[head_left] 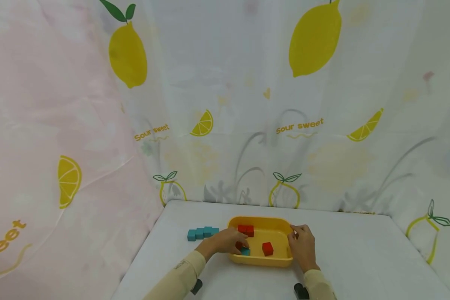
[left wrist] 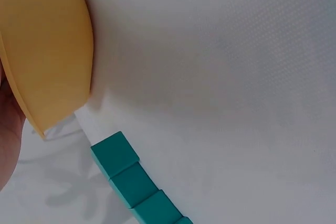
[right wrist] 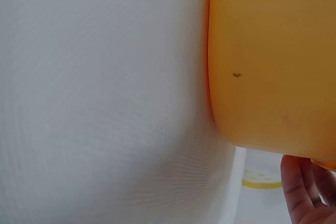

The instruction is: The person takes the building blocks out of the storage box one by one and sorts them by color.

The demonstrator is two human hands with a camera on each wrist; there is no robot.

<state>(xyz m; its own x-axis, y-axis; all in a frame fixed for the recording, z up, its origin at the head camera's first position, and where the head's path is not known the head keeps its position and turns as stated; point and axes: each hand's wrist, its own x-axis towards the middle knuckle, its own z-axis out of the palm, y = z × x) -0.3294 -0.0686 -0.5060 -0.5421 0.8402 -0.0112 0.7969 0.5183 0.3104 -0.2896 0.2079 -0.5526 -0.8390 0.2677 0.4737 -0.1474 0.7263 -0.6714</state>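
Observation:
A yellow tray [head_left: 260, 261] with raised sides stands on the white table. My left hand [head_left: 226, 241] reaches over its left rim, fingers bent down and pinching a teal block [head_left: 245, 251] low in the tray. Part of a red block [head_left: 238, 245] shows between those fingers. At the tray's right end, my right hand [head_left: 303, 246] grips the rim; its fingers [right wrist: 296, 187] show against the yellow wall in the right wrist view. Inside the tray, two red blocks [head_left: 246, 230] sit side by side at the back left, and another red block [head_left: 267, 249] sits nearer the front.
A stepped row of teal blocks [head_left: 203, 233] lies on the table [head_left: 360, 250] left of the tray, close behind my left forearm. A lemon-print curtain [head_left: 225, 104] hangs behind the table and along its left side.

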